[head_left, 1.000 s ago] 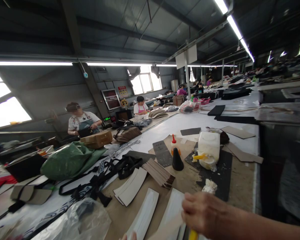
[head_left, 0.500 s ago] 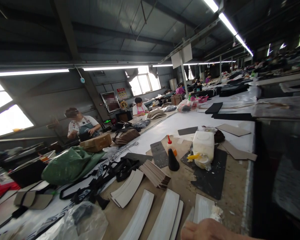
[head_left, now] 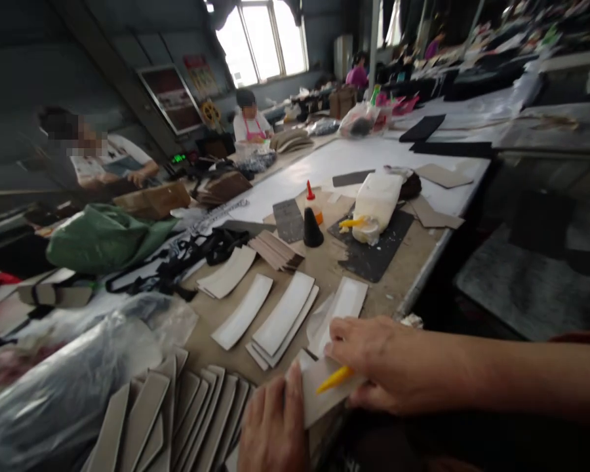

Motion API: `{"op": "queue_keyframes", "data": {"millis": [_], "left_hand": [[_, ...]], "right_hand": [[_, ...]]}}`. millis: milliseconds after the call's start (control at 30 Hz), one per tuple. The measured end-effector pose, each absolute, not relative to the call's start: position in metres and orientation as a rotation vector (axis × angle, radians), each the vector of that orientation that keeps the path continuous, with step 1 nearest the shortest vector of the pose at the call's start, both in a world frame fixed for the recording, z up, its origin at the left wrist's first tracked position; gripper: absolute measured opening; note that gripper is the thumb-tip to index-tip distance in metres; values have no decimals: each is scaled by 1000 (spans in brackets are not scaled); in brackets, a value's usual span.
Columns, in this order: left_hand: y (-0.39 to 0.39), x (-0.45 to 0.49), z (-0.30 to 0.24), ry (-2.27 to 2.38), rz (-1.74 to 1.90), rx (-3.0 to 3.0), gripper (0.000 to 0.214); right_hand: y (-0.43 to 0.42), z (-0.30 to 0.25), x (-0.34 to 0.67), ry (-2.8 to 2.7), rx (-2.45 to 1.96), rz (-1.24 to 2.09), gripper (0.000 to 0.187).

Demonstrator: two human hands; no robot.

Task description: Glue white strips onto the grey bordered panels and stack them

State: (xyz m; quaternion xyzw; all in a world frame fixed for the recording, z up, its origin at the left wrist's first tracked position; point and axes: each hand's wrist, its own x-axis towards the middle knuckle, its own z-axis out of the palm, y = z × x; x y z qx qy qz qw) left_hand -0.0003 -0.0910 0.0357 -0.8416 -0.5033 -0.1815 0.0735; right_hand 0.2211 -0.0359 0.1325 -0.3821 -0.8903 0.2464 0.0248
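Observation:
My right hand [head_left: 373, 354] reaches in from the right, its fingers closed, with a pointed yellow handle [head_left: 337, 379] sticking out below them. A clotted white lump [head_left: 413, 321] shows past the wrist; whether it is the same tool's end I cannot tell. The fingertips touch the lower end of a white-coated curved strip [head_left: 351, 298]. My left hand [head_left: 275, 423] lies with fingers stretched out at the left edge of a pale strip [head_left: 317, 396], partly under the right hand. Beyond lie more coated strips [head_left: 243, 311], [head_left: 285, 311].
Grey-beige strips [head_left: 177, 413] fan out at the front left beside clear plastic [head_left: 93, 367]. Farther back are a white jug [head_left: 378, 196], a red-capped bottle [head_left: 312, 203], a black cone [head_left: 313, 229] and a green bag [head_left: 108, 239]. Two co-workers [head_left: 113, 164], [head_left: 250, 121] sit across the table.
The view has tilted down and come closer to the table. My left hand has come into view. My right hand now reaches farther in, over the strips, with the yellow handle visible.

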Motion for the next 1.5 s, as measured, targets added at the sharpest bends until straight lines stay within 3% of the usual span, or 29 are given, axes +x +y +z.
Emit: {"op": "queue_keyframes", "data": {"millis": [300,467,567,900,1067,1267,1500], "left_hand": [[-112,37,34,-1453,-546,-2680,59],[-100,49,34,-1570,-640,-2769,59],[-83,47,29,-1673,-564,-2712,67],[-46,64,18,-2121,-251,-2648,61],[-24,67,2,-2053,-334,-2633,72],[-6,64,12,-2067,-431,-2772,67],[3,67,16,-2112,-315,-2805,69]], "right_hand": [[-58,102,256,-2683,-1234,963,32],[-61,85,291,-2654,-1418,796,32],[-58,73,317,-2594,-1577,683,33],[-58,57,349,-2298,-1740,640,37],[-48,55,351,-2237,-1714,578,40],[-36,62,360,-2300,-1585,423,33],[-13,61,371,-2386,-1572,272,38]]}}
